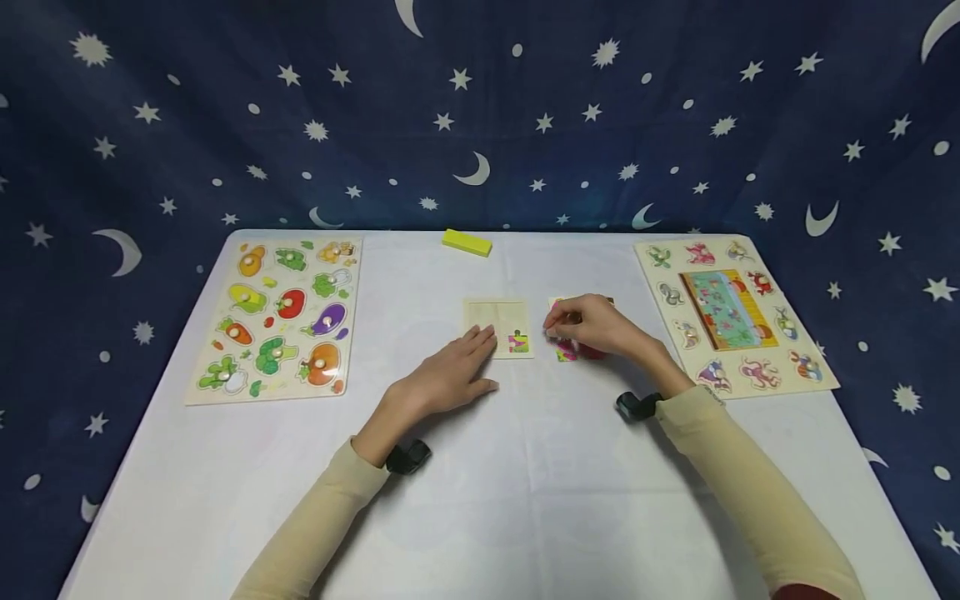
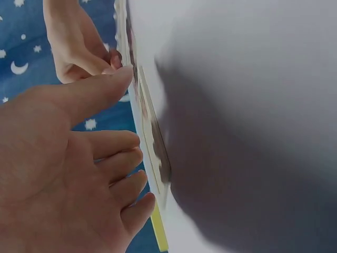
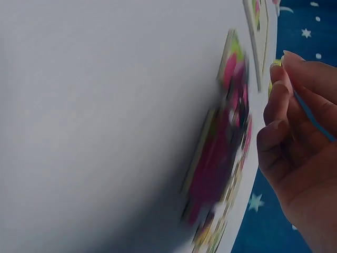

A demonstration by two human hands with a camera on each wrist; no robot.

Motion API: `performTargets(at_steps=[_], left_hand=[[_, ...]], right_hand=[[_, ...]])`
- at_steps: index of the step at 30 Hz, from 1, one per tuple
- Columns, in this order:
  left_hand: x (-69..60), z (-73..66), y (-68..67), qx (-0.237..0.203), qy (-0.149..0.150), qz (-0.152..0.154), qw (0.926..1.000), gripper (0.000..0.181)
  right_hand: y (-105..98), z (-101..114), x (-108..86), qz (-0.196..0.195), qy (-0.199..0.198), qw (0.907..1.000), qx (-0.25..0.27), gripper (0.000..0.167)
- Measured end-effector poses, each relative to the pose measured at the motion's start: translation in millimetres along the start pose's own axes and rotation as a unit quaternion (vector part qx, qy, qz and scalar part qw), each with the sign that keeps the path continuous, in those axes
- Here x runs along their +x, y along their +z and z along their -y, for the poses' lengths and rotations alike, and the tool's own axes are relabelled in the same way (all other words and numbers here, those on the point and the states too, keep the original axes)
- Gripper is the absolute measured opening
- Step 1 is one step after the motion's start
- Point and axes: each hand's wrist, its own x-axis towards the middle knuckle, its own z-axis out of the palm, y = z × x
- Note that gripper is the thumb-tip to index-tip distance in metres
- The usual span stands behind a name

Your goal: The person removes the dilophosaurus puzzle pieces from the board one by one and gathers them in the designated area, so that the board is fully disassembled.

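Note:
A small wooden puzzle tray (image 1: 497,315) lies mid-table with one pink and green jigsaw piece (image 1: 517,343) in its lower right corner. My left hand (image 1: 450,375) rests over the tray's lower left edge, fingers extended and thumb apart. Just right of the tray, several colourful jigsaw pieces (image 1: 566,353) lie together, partly hidden under my right hand (image 1: 592,323). That hand hovers over them with bent fingers, thumb and index tips close together. In the right wrist view, no piece shows between those fingertips, while the pink pieces (image 3: 213,163) lie beside the hand.
A vegetable peg puzzle board (image 1: 281,386) lies at the left of the white table (image 1: 480,500). On the right is a sea-animal puzzle board (image 1: 660,250). A yellow block (image 1: 467,242) sits near the back edge, before a starry blue cloth (image 1: 375,150).

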Motion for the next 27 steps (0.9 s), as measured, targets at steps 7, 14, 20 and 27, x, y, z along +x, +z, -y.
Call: performTargets(at_steps=[7,14,20,27], left_hand=[[-6.7,13.0,-5.2,-0.013,-0.025,0.034,0.9990,0.084],[-9.4,12.3,-5.4,-0.016,-0.027,0.040,0.9987,0.098],[-9.3,11.7,-5.6,-0.005,-0.033,0.043,0.9985,0.100],[-8.5,12.9,-3.2,-0.010,-0.033,0.040,0.9986,0.101]], right_hand=[[15.2,13.7,21.6,0.029,-0.012,0.9995,-0.007,0.011],[24.5,23.5,31.8,0.041,-0.027,0.9985,-0.024,0.020],[26.6,26.4,34.2,0.048,-0.030,0.9961,-0.068,0.024],[26.3,27.4,33.6,0.049,-0.019,0.9956,-0.077,0.022]])
